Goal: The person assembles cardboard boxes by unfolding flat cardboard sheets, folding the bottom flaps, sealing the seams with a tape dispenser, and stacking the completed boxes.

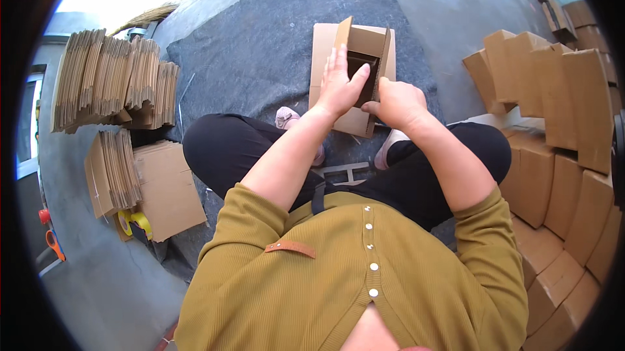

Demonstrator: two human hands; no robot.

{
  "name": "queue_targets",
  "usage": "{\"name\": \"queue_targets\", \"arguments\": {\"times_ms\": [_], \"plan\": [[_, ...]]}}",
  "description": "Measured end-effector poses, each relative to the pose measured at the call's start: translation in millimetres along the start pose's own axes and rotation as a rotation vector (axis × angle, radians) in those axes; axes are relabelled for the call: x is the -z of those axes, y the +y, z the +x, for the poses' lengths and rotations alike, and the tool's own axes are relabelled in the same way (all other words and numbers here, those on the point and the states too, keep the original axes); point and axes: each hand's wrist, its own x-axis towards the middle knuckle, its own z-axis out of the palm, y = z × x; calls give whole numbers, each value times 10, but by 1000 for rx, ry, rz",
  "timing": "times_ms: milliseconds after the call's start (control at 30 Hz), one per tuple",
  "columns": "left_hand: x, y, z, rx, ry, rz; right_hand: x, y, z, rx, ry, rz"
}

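Note:
A small cardboard box point(368, 41) stands between my feet with its top flaps raised and its dark inside showing. My left hand point(340, 84) lies against the left flap, fingers stretched upward and thumb spread over the opening. At the right wall, my right hand point(400, 102) is curled with its fingers closed on the box's near right edge. Under the box is a flat, pale brown cardboard sheet point(319, 52). Part of the box's near side is hidden by my hands.
Bundles of flattened cartons point(107, 81) stand at the left, with more folded cardboard point(168, 185) and a yellow tape dispenser point(135, 224) nearer. Orange-handled scissors point(55, 244) lie far left. Made-up boxes point(537, 172) are stacked at the right. A dark cloth point(247, 58) covers the floor.

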Motion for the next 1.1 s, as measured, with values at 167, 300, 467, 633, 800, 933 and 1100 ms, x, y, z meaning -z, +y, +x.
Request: {"name": "queue_targets", "arguments": {"times_ms": [167, 300, 467, 633, 800, 933, 1100], "plan": [[-193, 112, 96, 214, -164, 381, -419, -76, 202, -15, 97, -127], [-180, -3, -22, 4, -93, 524, -512, -119, 127, -2, 92, -145], [-214, -32, -115, -54, -27, 628, -597, -67, 100, 64, 114, -169], [-141, -94, -79, -179, -94, 619, -479, -24, 73, 101, 60, -145], [-163, -139, -65, -202, -125, 784, -316, 55, 199, 124, -4, -128], [-162, -59, -65, -175, -177, 801, 139, 273, 366, -177, 8, -34], [-142, 23, -40, -154, -211, 800, -270, 547, 904, -40, 11, 154]]}}
